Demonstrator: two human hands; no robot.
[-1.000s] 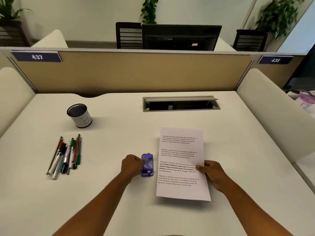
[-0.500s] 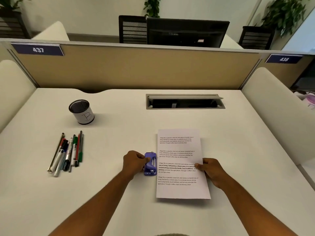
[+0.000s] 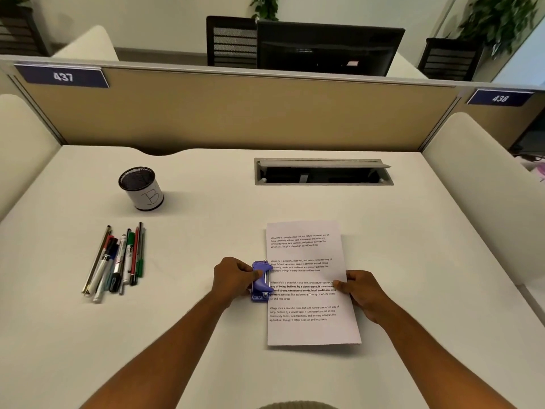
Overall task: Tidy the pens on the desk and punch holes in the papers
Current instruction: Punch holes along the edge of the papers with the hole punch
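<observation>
1. Gripping the purple hole punch with my left hand, I have the fingers curled round its left side and the thumb over the top lever. It sits at lower centre of the frame, its slot against the left edge of the paper.
2. My right hand pinches the right edge of the paper at about mid-height, thumb on the printed face; the fingers below the sheet are hidden.
3. Paper location: flat on the desk, lower centre-right of the frame, long side running away from me. Whether it is one sheet or several, I cannot tell.
4. Handling, paper: judged light, thin and limp. It will buckle if pushed from one edge, so hold it flat at the side margin and feed it squarely into the slot.
5. Handling, punch: judged small, rigid and light. It may skate on the smooth desk, so press straight down on the lever while bracing the base.
6. Pens lie loose in a rough bundle at left of the frame, not yet tidied. They look smooth and round, and so likely to roll; take them by the barrels as a group.
7. Mesh pen cup stands upright above the pens, upper left, apart from them.
</observation>
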